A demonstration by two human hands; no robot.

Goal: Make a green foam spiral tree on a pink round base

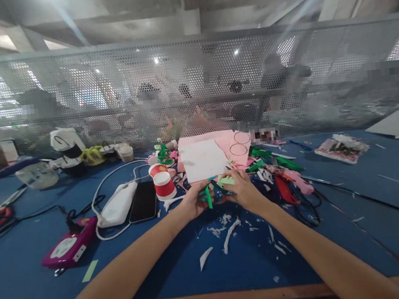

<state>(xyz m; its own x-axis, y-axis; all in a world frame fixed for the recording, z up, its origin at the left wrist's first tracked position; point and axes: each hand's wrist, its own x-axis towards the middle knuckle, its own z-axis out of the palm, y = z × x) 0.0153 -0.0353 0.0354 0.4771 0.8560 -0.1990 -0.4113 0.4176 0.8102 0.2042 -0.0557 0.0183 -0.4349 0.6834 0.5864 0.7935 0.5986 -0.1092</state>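
Note:
My left hand (195, 201) is closed on a green paper strip (209, 197), whose end hangs down below the fingers. Close beside it, my right hand (242, 190) pinches a small light green piece of paper (226, 180). Both hands are just above the blue table, in front of a white sheet (200, 156). That sheet lies over pink paper (238, 138) with circles drawn on it. White paper scraps (230, 234) are scattered below the hands. Fingers partly hide how the two green pieces meet.
Left of the hands are red-and-white paper cups (164, 186), a green paper plant (164, 153), a black phone (143, 202), a white corded device (117, 204) and a purple power strip (70, 246). A pink-and-red corded tool (286, 189) lies right. A perforated metal screen (193, 93) stands behind.

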